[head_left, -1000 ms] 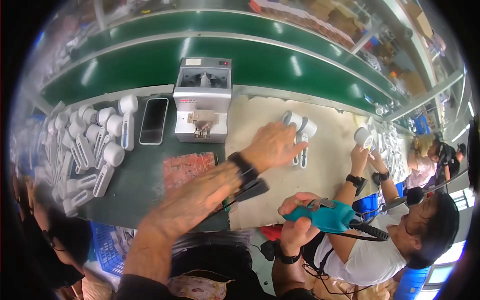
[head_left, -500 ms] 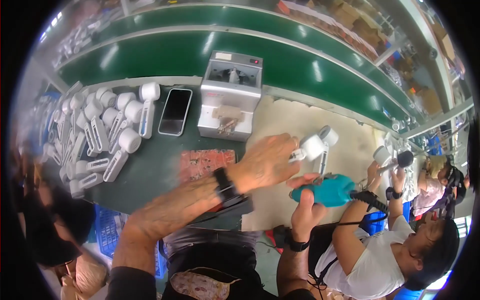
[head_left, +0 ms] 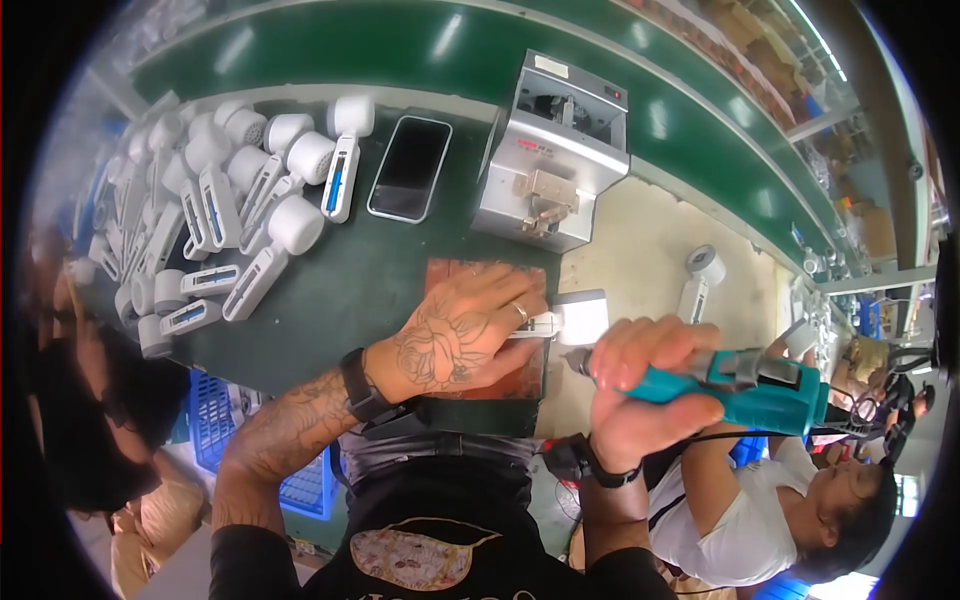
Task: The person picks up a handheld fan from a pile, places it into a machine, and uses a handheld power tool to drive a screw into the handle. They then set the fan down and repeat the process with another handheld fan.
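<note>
**Left hand (head_left: 455, 335) on a white part (head_left: 583, 318), right hand (head_left: 655, 385) around a driver (head_left: 765, 400)**

The left hand, ringed, is clamped on the part's slim handle, its fingers bent over it on the red pad (head_left: 515, 385). The part lies on its side, its round head pointing right, past the pad's right edge. The right hand is closed around the teal driver, whose tip points left, just beside the near side of that head; whether the two touch cannot be told. A black band (head_left: 368, 390) circles the left wrist.

Farther right, a second white part (head_left: 694, 295) lies on the beige sheet (head_left: 640, 240), its head toward the far side. Beyond the pad stands a grey machine (head_left: 555, 150), with a phone (head_left: 410, 168) lying to its left. Farther left spreads a pile (head_left: 215, 190) of like white parts, some with blue strips in their handles. A blue crate (head_left: 305, 490) sits below the table's near edge. At near right is a co-worker (head_left: 730, 510) in a white shirt.
</note>
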`<state>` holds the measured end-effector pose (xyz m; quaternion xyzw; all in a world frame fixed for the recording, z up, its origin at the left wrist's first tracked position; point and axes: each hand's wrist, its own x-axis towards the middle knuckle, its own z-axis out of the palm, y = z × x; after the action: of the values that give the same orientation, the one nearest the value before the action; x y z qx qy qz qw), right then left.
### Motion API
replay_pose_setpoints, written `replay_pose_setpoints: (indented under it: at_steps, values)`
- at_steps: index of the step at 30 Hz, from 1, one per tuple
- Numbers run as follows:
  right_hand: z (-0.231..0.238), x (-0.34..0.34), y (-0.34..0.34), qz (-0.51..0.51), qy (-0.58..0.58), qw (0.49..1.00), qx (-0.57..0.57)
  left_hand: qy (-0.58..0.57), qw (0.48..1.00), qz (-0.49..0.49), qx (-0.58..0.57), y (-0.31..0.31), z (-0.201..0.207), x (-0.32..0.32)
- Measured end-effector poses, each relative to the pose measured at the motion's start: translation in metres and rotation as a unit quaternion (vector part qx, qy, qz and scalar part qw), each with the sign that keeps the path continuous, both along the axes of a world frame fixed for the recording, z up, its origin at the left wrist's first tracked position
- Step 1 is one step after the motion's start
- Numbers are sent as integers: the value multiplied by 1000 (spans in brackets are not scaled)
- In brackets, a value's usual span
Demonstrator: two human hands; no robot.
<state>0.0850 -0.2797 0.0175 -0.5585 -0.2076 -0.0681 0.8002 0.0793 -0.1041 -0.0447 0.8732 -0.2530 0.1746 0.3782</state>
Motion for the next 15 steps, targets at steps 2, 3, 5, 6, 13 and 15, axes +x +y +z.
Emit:
replay_pose_setpoints:
  at_steps: [2,3,5,6,13,15]
  values:
    - [-6,6,13,-21,17,1000,-14,-22,1000,13,-4,-1,-4,0]
    - [-7,9,18,-42,37,998,-21,-15,1000,8,-3,0,-6,0]
    - [-7,14,23,-46,41,997,-47,-8,1000,7,-4,2,-8,0]
    - [-9,17,24,-47,42,997,-47,-9,1000,6,-6,2,-8,1]
    - [-13,20,30,-36,47,997,-41,-13,1000,2,-9,3,-7,1]
    - [-13,21,30,-31,49,997,-45,-20,1000,7,-8,2,-6,2]
